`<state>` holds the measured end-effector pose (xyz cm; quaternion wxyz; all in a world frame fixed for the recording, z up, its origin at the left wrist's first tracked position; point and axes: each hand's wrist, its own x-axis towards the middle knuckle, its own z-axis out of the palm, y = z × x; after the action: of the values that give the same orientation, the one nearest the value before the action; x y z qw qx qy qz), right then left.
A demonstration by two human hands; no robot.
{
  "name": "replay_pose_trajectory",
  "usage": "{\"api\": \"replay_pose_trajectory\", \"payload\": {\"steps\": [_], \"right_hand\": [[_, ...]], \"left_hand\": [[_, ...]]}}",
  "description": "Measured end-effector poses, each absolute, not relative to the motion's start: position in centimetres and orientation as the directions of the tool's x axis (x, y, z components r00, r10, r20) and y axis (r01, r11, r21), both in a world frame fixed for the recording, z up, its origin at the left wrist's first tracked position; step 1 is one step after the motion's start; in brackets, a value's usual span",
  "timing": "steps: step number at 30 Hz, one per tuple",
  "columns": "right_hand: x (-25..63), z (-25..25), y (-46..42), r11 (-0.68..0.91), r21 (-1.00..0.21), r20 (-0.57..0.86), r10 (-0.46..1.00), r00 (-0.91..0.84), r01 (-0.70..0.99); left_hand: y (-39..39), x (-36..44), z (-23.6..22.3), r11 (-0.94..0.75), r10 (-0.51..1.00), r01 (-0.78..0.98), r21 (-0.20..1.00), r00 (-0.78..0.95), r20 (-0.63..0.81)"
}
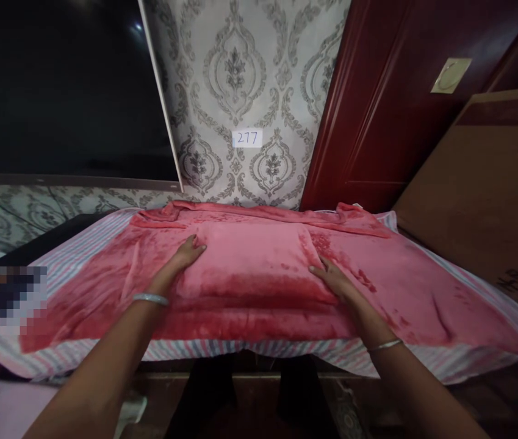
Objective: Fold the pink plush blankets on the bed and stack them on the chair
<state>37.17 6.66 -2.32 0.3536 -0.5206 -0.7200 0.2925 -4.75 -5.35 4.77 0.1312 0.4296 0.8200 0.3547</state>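
Observation:
A pink plush blanket (pixel 259 268) lies spread over a striped cloth (pixel 80 244) on a table. Its middle part is folded into a raised rectangle. My left hand (pixel 184 256) rests flat on the left edge of that folded part, fingers stretched out. My right hand (pixel 332 279) lies flat on the right edge, fingers also extended. Both wrists wear a thin metal bangle. Neither hand grips anything.
Patterned wallpaper (pixel 240 79) with a small label reading 277 is straight ahead. A dark screen (pixel 57 85) fills the upper left, and a red wooden door (pixel 405 91) stands on the right. A brown cardboard box (pixel 492 183) leans at far right. A blurred patch sits at left.

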Motion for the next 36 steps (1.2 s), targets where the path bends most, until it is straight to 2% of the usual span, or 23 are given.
{"api": "replay_pose_trajectory", "payload": {"steps": [3,6,8,10,12,16,21,25,29,32,36], "right_hand": [[36.8,-1.0,7.2,0.293,-0.705,0.213,0.956,-0.202,0.646],[33.8,1.9,7.6,0.494,-0.513,0.391,0.863,-0.321,0.702],[30.7,3.8,7.6,0.616,-0.383,0.440,0.777,-0.451,0.688],[27.8,4.9,7.6,0.649,-0.294,0.426,0.746,-0.512,0.702],[25.8,4.7,7.6,0.613,-0.235,0.375,0.773,-0.511,0.754],[25.1,1.8,7.6,0.533,-0.143,0.258,0.834,-0.488,0.834],[25.7,-0.4,7.7,0.517,-0.123,0.259,0.841,-0.475,0.847],[25.7,-0.3,7.9,0.525,-0.140,0.274,0.835,-0.477,0.839],[25.8,-0.6,8.2,0.532,-0.158,0.277,0.832,-0.480,0.832],[25.9,-0.9,8.4,0.539,-0.181,0.290,0.828,-0.480,0.822],[25.9,-0.9,8.4,0.538,-0.203,0.277,0.833,-0.479,0.818]], "left_hand": [[-5.2,-3.4,6.3,0.365,0.805,0.701,0.613,-0.568,0.170],[-4.1,0.3,7.9,0.261,0.884,0.878,0.402,-0.385,0.266],[-3.2,3.1,8.3,0.157,0.939,0.943,0.294,-0.235,0.253],[-2.5,5.0,7.8,0.134,0.959,0.965,0.226,-0.184,0.215],[-2.3,5.6,6.5,0.183,0.962,0.965,0.186,-0.215,0.167],[-2.6,4.4,3.5,0.236,0.961,0.955,0.177,-0.257,0.105],[-2.3,4.1,2.7,0.225,0.966,0.961,0.160,-0.242,0.097],[-2.9,3.7,4.3,0.189,0.975,0.952,0.241,-0.211,0.068],[-7.9,2.7,4.9,-0.022,0.969,0.947,0.322,-0.059,0.240],[-12.7,2.0,3.8,-0.133,0.961,0.960,0.245,0.065,0.269],[-15.5,0.8,2.3,-0.112,0.972,0.988,0.106,0.086,0.219]]}}
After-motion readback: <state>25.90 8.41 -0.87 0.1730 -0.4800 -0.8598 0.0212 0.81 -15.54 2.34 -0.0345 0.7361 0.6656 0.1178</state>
